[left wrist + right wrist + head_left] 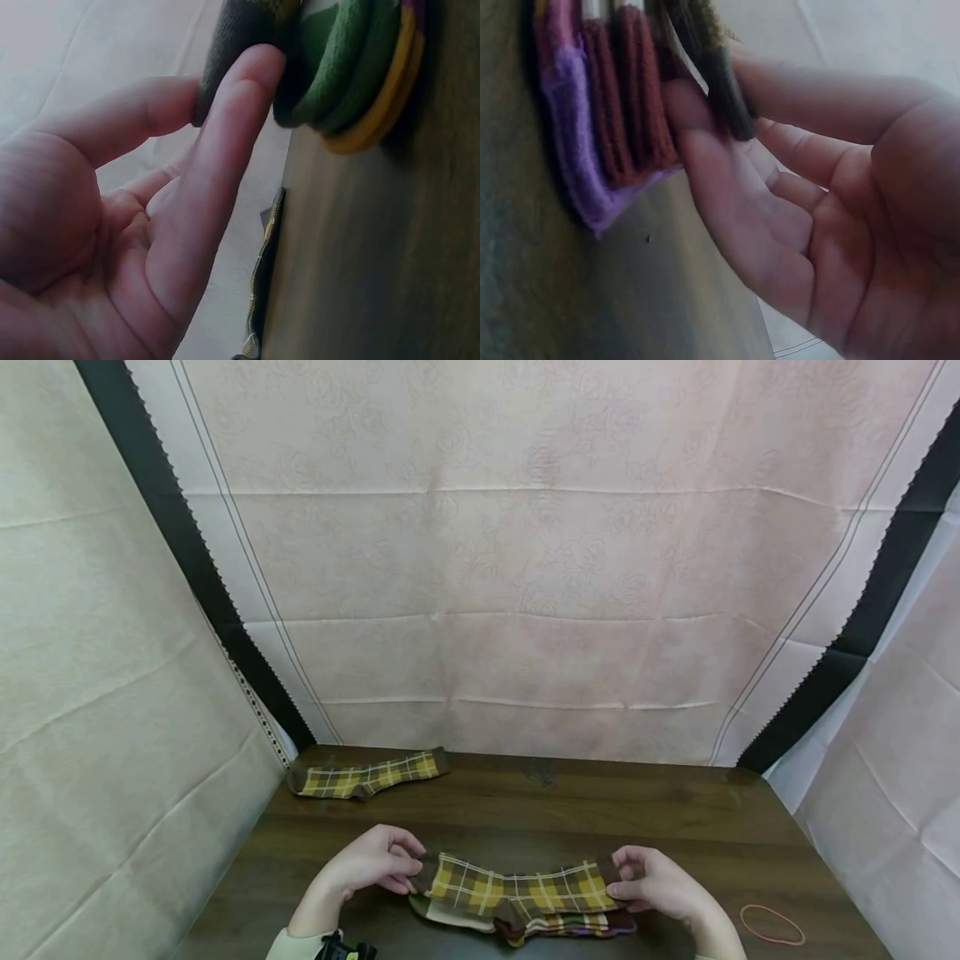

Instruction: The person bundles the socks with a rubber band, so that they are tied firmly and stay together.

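A yellow-and-brown plaid sock [525, 889] is stretched between my two hands, just over a stack of folded socks [562, 927]. My left hand [378, 862] pinches its dark toe end between thumb and fingers. At the other end, my right hand [656, 883] pinches the dark cuff [731, 101]. Green and mustard sock ends [360, 82] show under it in the left wrist view. Purple and maroon cuffs [630, 105] of the stack lie beside my right fingers in the right wrist view.
A matching plaid sock [367, 777] lies flat at the table's back left. To the right of my right hand is a pink rubber band [772, 924]. Pale fabric sheets [525, 568] hang around the dark wooden table [637, 810] at the back and sides.
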The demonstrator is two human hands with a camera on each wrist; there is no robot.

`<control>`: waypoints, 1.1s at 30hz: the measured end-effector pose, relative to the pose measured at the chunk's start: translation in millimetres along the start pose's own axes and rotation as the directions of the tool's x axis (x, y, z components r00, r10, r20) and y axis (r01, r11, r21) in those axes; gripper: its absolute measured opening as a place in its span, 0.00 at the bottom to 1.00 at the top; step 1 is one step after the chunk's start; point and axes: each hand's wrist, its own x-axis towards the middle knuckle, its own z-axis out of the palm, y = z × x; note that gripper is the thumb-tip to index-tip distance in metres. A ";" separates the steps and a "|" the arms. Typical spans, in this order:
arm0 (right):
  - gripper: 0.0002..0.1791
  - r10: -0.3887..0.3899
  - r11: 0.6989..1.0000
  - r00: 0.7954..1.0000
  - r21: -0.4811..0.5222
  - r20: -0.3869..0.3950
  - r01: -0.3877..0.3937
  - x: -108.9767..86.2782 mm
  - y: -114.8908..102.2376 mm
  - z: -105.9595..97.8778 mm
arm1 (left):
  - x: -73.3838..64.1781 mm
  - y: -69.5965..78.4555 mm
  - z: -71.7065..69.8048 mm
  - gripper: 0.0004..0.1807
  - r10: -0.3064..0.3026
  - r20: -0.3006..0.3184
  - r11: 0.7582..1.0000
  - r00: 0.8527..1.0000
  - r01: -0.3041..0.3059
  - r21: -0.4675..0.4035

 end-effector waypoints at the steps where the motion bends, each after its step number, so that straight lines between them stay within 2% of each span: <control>1: 0.17 0.000 1.000 1.000 -0.001 0.003 0.000 0.2 0.2 0.0 | -0.2 0.3 0.2 0.16 -0.002 0.003 1.000 1.000 0.002 -0.002; 11: 0.26 0.050 0.998 0.999 -0.044 0.016 -0.050 0.9 2.2 -3.0 | -3.2 4.2 1.3 0.15 -0.024 0.039 1.000 0.999 0.024 0.008; 17: 0.26 0.066 0.996 0.998 -0.067 0.001 -0.065 1.1 1.7 -1.0 | -3.6 2.5 2.0 0.13 -0.035 0.050 0.999 0.998 0.034 0.019; 27: 0.29 0.055 0.984 0.996 -0.165 -0.070 -0.066 0.0 1.3 3.3 | 0.1 -8.8 3.0 0.13 -0.043 0.049 0.999 0.998 0.042 0.032; 33: 0.30 0.082 0.973 0.992 -0.208 -0.099 -0.101 -1.6 5.3 3.3 | 0.8 -11.7 4.8 0.13 -0.047 0.043 0.998 0.998 0.045 0.043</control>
